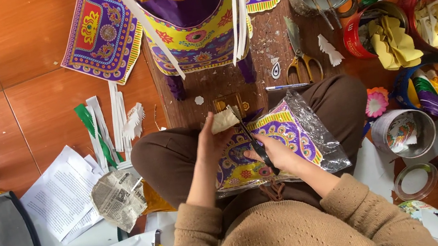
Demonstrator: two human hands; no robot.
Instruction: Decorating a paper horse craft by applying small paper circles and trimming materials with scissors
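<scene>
- Head view looks straight down on a seated person's lap, both forearms in tan knit sleeves reaching forward.
- Left hand [211,141] is raised above the left knee, fingers pinched on a small cream paper piece [224,120], held upright at the fingertips.
- Right hand [275,152] rests over the lap, fingers clenched through the handles of black scissors [249,136]; the blades angle up toward the paper piece and meet its lower edge.
- Paper piece is pale, roughly square, with a ragged outline, and sits just above the lap, between the hands.
- Beneath both hands lies a clear plastic packet of patterned purple-and-yellow sheets [291,141], spread across the thighs.
- Ahead of the knees a wooden board [271,46] carries yellow-handled scissors [299,59], paper scraps and a purple-and-yellow paper structure [194,34].
- Tins of paper bits [385,34] crowd the right side; printed pages [62,195] and white strips [109,125] cover the left floor, leaving bare tile only farther left.
</scene>
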